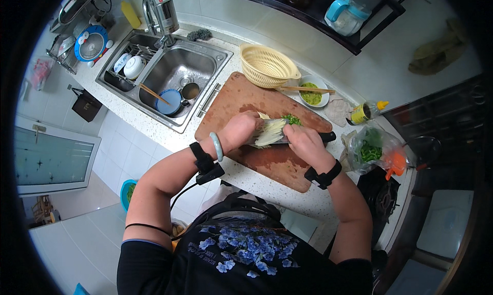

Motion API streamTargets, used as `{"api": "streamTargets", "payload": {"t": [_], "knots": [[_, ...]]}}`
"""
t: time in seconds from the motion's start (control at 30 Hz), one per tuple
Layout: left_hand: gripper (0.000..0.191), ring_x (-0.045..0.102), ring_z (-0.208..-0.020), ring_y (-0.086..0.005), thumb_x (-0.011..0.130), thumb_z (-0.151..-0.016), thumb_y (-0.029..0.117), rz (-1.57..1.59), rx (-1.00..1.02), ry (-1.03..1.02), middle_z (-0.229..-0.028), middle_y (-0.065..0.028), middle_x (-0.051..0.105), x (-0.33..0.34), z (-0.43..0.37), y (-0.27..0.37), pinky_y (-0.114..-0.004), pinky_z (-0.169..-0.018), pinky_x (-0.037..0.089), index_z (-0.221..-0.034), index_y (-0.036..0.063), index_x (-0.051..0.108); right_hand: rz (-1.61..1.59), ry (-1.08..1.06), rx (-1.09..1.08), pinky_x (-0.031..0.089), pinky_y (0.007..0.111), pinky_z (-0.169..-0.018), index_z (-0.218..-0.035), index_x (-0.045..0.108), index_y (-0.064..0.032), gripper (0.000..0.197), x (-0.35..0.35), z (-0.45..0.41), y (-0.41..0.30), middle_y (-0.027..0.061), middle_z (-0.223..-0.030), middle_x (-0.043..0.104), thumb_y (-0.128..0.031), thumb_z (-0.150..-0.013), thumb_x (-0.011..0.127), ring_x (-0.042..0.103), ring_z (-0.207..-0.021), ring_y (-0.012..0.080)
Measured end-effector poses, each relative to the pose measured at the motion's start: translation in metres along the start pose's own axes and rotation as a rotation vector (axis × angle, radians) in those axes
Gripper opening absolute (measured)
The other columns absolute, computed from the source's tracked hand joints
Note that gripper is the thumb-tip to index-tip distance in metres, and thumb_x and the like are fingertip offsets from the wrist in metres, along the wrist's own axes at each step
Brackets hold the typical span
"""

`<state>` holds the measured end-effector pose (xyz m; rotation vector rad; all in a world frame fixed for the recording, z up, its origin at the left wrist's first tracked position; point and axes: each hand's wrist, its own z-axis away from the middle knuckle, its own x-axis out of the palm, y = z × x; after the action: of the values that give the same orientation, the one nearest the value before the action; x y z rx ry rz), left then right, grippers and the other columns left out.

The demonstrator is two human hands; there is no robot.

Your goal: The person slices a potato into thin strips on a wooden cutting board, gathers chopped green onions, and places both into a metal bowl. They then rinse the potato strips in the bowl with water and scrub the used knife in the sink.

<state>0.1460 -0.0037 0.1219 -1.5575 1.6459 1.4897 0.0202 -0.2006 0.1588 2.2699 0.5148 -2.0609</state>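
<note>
A kitchen knife with a black handle (328, 137) lies over the wooden cutting board (254, 96). Its broad blade carries a heap of pale, thinly cut vegetable shreds (270, 134). My right hand (306, 141) grips the knife where blade and handle meet. At the blade's other end, my left hand (246, 126) is against the shreds, its fingers partly hidden. A small pile of chopped greens (292, 120) sits on the board just beyond the blade.
Behind the board stand a cream plastic colander (265, 63) and a white bowl (316, 100) of green mash, chopsticks (308, 89) across it. A bottle with a yellow cap (364, 113) and a plastic bag of greens (371, 148) are rightward. Left is a double sink (185, 63) holding dishes.
</note>
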Motion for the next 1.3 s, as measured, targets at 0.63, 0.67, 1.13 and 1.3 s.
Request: {"api": "streamTargets", "payload": {"t": [0.63, 0.67, 1.13, 1.3], "knots": [[0.047, 0.054, -0.093, -0.0220, 0.050, -0.076, 0.009, -0.031, 0.432, -0.119, -0.123, -0.0077, 0.052, -0.009, 0.012, 0.022, -0.031, -0.081, 0.047, -0.122, 0.0016, 0.051, 0.108, 0.000, -0.136, 0.049, 0.034, -0.060, -0.079, 0.047, -0.0049, 0.006, -0.020, -0.007, 0.005, 0.0099, -0.072, 0.054, -0.003, -0.075, 0.051, 0.060, -0.070, 0.0245], [0.048, 0.054, -0.094, -0.0221, 0.050, -0.076, 0.009, -0.033, 0.423, -0.148, -0.124, -0.0076, 0.051, -0.009, 0.012, 0.022, -0.031, -0.082, 0.047, -0.123, 0.0015, 0.050, 0.116, 0.004, -0.141, 0.049, 0.034, -0.060, -0.078, 0.048, -0.0050, 0.006, -0.021, -0.007, 0.005, 0.0095, -0.072, 0.054, -0.003, -0.075, 0.052, 0.060, -0.070, 0.0240], [0.049, 0.053, -0.095, -0.0261, 0.048, -0.078, 0.009, -0.039, 0.376, -0.142, -0.123, -0.0127, 0.051, 0.002, 0.005, -0.021, -0.031, -0.086, 0.045, -0.126, -0.0011, 0.047, 0.056, 0.016, -0.140, 0.044, 0.037, -0.058, -0.073, 0.043, -0.0052, 0.010, -0.030, 0.011, -0.001, 0.0098, -0.066, 0.049, -0.001, -0.072, 0.053, 0.055, -0.065, 0.0276], [0.047, 0.053, -0.103, -0.0292, 0.049, -0.079, 0.008, -0.140, 0.313, -0.244, -0.123, -0.0153, 0.051, 0.011, 0.012, -0.051, -0.033, -0.086, 0.045, -0.125, -0.0015, 0.047, -0.021, 0.016, -0.128, 0.043, 0.038, -0.058, -0.073, 0.042, -0.0057, 0.012, -0.038, 0.022, -0.003, 0.0099, -0.066, 0.048, -0.001, -0.071, 0.053, 0.054, -0.065, 0.0281]]}}
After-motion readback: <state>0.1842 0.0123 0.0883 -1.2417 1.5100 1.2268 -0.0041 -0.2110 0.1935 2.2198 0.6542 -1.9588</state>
